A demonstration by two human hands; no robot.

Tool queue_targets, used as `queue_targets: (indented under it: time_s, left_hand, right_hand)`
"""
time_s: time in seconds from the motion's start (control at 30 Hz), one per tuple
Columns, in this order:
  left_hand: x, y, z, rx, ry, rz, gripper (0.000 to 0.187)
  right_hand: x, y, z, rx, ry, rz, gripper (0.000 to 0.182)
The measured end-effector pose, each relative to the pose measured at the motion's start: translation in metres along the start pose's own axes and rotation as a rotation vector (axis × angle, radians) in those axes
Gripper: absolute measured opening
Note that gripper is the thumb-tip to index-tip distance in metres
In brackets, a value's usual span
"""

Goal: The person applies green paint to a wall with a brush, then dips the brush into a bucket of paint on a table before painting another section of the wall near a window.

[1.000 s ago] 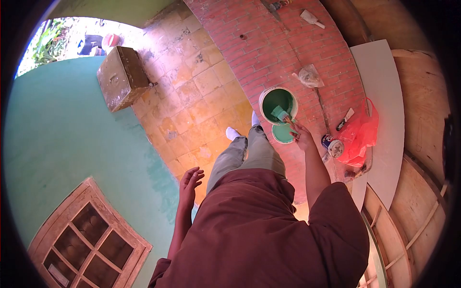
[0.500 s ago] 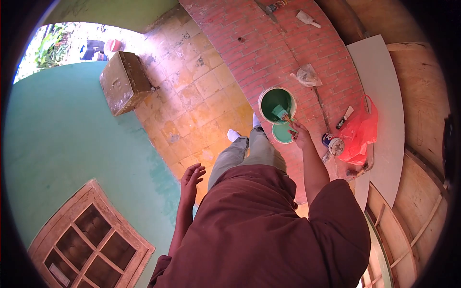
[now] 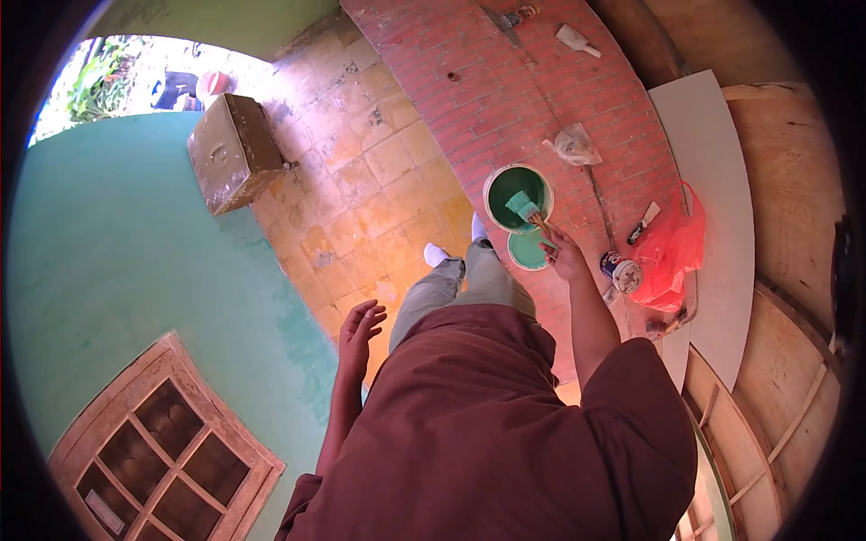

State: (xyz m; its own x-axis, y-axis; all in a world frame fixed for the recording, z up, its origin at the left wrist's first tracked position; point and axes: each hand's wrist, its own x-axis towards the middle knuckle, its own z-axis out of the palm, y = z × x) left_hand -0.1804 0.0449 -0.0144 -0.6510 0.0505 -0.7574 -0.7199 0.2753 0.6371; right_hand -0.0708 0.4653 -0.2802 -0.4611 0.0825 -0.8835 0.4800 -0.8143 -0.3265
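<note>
A paintbrush (image 3: 524,208) with green-coated bristles is in my right hand (image 3: 566,255), its fingers pinched round the wooden handle. The bristles overlap the opening of a white-rimmed bucket (image 3: 489,193) that holds dark green paint. Right beside the bucket, under my right hand, lies a round lid (image 3: 527,251) covered in lighter green paint. My left hand (image 3: 361,326) hangs by my left side with fingers apart and nothing in it, in front of the green wall (image 3: 117,243).
On the red brick-patterned surface (image 3: 487,108) are a red plastic bag (image 3: 672,261), a can (image 3: 622,270), a scraper (image 3: 644,222), a clear plastic bag (image 3: 575,144) and a white-bladed tool (image 3: 577,41). A brown box (image 3: 233,153) stands by the wall, near a wooden window frame (image 3: 167,451).
The brush has tilted and shifted slightly left over the bucket, and more of its bristles show. My left hand has risen slightly. The whole view has shifted a little.
</note>
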Motion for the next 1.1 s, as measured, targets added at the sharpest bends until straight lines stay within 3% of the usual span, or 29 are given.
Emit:
queue_targets:
  time_s: [0.13,0.33,0.57,0.8,0.9,0.97,1.1]
  left_hand:
    - [0.004,0.002,0.002,-0.016,-0.007,0.023,0.035]
    - [0.006,0.011,0.008,0.0,-0.022,0.049,0.034]
    - [0.011,0.015,0.009,0.02,-0.021,0.028,0.034]
    - [0.013,0.017,0.015,0.074,-0.043,-0.014,0.034]
    - [0.011,0.019,0.014,0.118,-0.048,-0.037,0.034]
    - [0.01,0.019,0.009,0.139,-0.037,-0.056,0.034]
    - [0.005,0.022,0.002,0.176,0.007,-0.096,0.034]
  right_hand:
    - [-0.014,-0.007,-0.003,0.055,-0.103,0.015,0.032]
    - [-0.013,0.0,-0.013,-0.073,0.092,0.016,0.031]
    - [-0.059,-0.019,-0.043,-0.092,-0.074,-0.008,0.03]
    - [-0.088,-0.009,-0.092,-0.201,-0.086,0.161,0.037]
    - [-0.05,0.026,-0.101,-0.225,0.055,0.191,0.037]
    - [-0.018,0.052,-0.094,-0.293,0.282,0.106,0.032]
    - [0.037,0.088,-0.067,-0.411,0.453,0.02,0.028]
